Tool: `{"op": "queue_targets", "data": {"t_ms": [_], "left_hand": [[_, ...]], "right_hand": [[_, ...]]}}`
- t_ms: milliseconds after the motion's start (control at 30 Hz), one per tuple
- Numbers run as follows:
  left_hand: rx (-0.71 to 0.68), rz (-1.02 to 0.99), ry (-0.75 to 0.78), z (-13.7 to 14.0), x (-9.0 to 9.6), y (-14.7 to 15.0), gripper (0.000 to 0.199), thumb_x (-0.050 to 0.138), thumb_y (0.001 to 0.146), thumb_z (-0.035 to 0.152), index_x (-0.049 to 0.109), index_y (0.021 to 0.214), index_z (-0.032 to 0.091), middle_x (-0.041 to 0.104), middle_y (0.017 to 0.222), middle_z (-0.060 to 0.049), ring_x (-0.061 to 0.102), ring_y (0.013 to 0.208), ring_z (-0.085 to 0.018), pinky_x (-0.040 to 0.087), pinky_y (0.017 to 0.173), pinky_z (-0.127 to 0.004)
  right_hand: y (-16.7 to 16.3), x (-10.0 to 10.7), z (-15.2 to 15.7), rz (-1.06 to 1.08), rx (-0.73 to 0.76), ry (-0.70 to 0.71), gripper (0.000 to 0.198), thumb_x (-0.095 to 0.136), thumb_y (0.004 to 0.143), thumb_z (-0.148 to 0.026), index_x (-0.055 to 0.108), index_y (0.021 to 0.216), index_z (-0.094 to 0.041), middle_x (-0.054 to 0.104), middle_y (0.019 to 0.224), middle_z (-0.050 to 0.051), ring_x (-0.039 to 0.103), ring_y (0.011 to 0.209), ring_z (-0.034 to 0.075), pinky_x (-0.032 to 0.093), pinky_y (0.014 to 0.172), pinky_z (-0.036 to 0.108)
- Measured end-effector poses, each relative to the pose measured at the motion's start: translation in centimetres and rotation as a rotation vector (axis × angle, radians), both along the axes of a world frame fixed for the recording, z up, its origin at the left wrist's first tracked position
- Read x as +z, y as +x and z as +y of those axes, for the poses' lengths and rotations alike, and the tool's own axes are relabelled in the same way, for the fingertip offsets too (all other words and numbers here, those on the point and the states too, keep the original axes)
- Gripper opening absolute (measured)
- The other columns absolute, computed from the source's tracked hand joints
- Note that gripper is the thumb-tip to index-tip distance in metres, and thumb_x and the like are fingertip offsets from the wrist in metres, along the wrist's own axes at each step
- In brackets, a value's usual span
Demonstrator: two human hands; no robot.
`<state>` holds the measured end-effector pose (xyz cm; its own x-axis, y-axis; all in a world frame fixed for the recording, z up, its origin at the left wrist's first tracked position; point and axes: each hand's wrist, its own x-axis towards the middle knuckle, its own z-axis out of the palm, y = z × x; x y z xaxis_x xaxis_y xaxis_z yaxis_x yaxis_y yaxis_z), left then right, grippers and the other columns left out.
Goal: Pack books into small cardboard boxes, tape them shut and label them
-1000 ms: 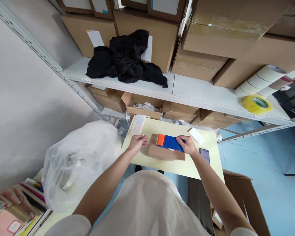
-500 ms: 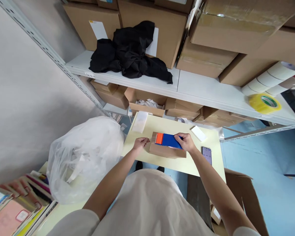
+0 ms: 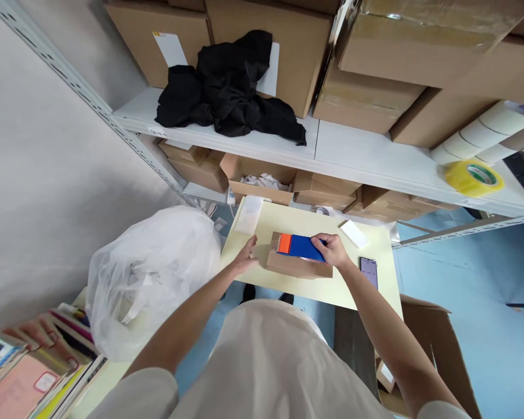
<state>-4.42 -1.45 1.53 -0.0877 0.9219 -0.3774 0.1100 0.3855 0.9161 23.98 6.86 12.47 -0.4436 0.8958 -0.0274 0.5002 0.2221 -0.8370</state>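
Observation:
My right hand (image 3: pixel 333 250) grips the blue end of a blue-and-orange tape dispenser (image 3: pixel 305 247). The dispenser lies across the top of a small brown cardboard box (image 3: pixel 299 269) on a pale yellow table (image 3: pixel 283 220); its underside is mostly hidden. Left of the box, my left hand (image 3: pixel 245 256) is apart from it, with fingers spread and nothing in them. A white sheet (image 3: pixel 250 214) lies beyond that hand. Past my right hand are a small white box (image 3: pixel 353 233) and a phone (image 3: pixel 369 272).
A big translucent plastic bag (image 3: pixel 152 273) bulges at the table's left. Shelving (image 3: pixel 358 151) with cartons, black cloth (image 3: pixel 236 87) and yellow tape (image 3: pixel 474 178) spans the far side. An open carton (image 3: pixel 436 343) stands at lower right, and books (image 3: pixel 35 372) are stacked at lower left.
My left hand has opened and drawn slightly left, away from the box's left end. My right hand keeps its hold on the tape dispenser, almost in place.

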Motion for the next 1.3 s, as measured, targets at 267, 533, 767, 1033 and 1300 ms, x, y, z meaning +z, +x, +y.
{"op": "queue_targets", "data": {"t_ms": [267,533,767,1033,1300], "left_hand": [[-0.807,0.737,0.539,3.4,5.1,1.9,0.145,0.076,0.042,0.06,-0.014,0.145,0.011,0.002,0.154,-0.024,0.004,0.141,-0.038,0.002,0.112,-0.053],[-0.827,0.869,0.498,3.7,5.0,2.7,0.131,0.072,0.048,0.05,-0.003,0.145,0.004,0.026,0.145,-0.027,0.024,0.136,-0.037,0.007,0.113,-0.046],[-0.838,0.912,0.483,3.9,6.4,0.8,0.123,0.07,0.049,0.047,0.008,0.145,0.004,0.033,0.141,-0.024,0.028,0.133,-0.039,0.008,0.112,-0.046],[-0.81,1.14,0.403,3.2,7.8,2.5,0.119,0.072,0.05,0.044,0.012,0.144,0.001,0.028,0.144,-0.03,0.02,0.137,-0.04,-0.01,0.108,-0.055],[-0.829,1.008,0.469,4.3,7.1,13.9,0.126,0.065,0.052,0.071,0.014,0.146,0.004,0.01,0.153,-0.025,0.003,0.142,-0.037,-0.007,0.111,-0.052]], "right_hand": [[-0.2,0.4,-0.2,0.011,0.014,0.016,0.036,0.05,0.084,-0.046,0.068,0.072,-0.016,0.067,0.069,0.004,0.059,0.062,0.016,0.046,0.058,0.025],[1.8,2.5,0.8,-0.163,0.05,0.054,0.037,0.05,0.083,-0.045,0.069,0.068,-0.017,0.068,0.065,0.003,0.058,0.058,0.015,0.044,0.056,0.025],[12.6,1.0,2.0,-0.199,-0.05,-0.033,0.041,0.051,0.08,-0.05,0.066,0.064,-0.015,0.064,0.06,0.003,0.055,0.052,0.015,0.042,0.05,0.024],[13.9,-2.6,2.7,-0.218,-0.004,0.014,0.039,0.05,0.081,-0.047,0.067,0.067,-0.016,0.066,0.063,0.003,0.057,0.057,0.016,0.044,0.055,0.025],[13.9,-3.5,3.0,-0.201,0.045,0.036,0.04,0.045,0.083,-0.045,0.066,0.067,-0.016,0.064,0.062,0.002,0.054,0.053,0.013,0.042,0.053,0.023]]}}
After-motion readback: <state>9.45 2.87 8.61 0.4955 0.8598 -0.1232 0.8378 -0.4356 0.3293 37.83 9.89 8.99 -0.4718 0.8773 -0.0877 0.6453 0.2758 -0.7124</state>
